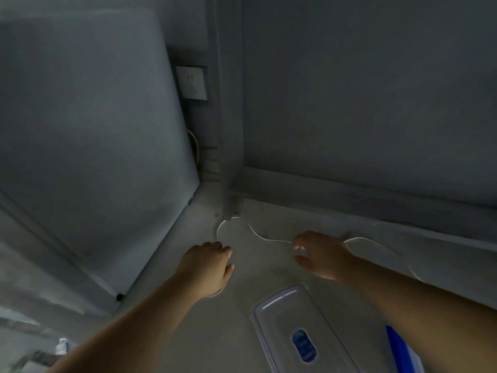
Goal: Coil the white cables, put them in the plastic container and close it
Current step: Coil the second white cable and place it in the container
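A thin white cable (258, 236) lies stretched in loose curves on the pale counter, from a loop near the corner to the right past my right wrist. My left hand (207, 267) rests knuckles up at the loop's near end; whether it grips the cable I cannot tell. My right hand (318, 253) hovers over the middle of the cable, fingers curled toward it, fingertips at the cable. A clear plastic lid (287, 313) with a blue oval label lies flat in front of my hands. Beside it at the lower right shows a blue edge of the container (398, 348).
A grey wall with a raised ledge (349, 195) runs behind the counter. A large white appliance (88, 146) stands on the left, with a wall socket (192, 83) in the gap beside it. The scene is dim and blurred.
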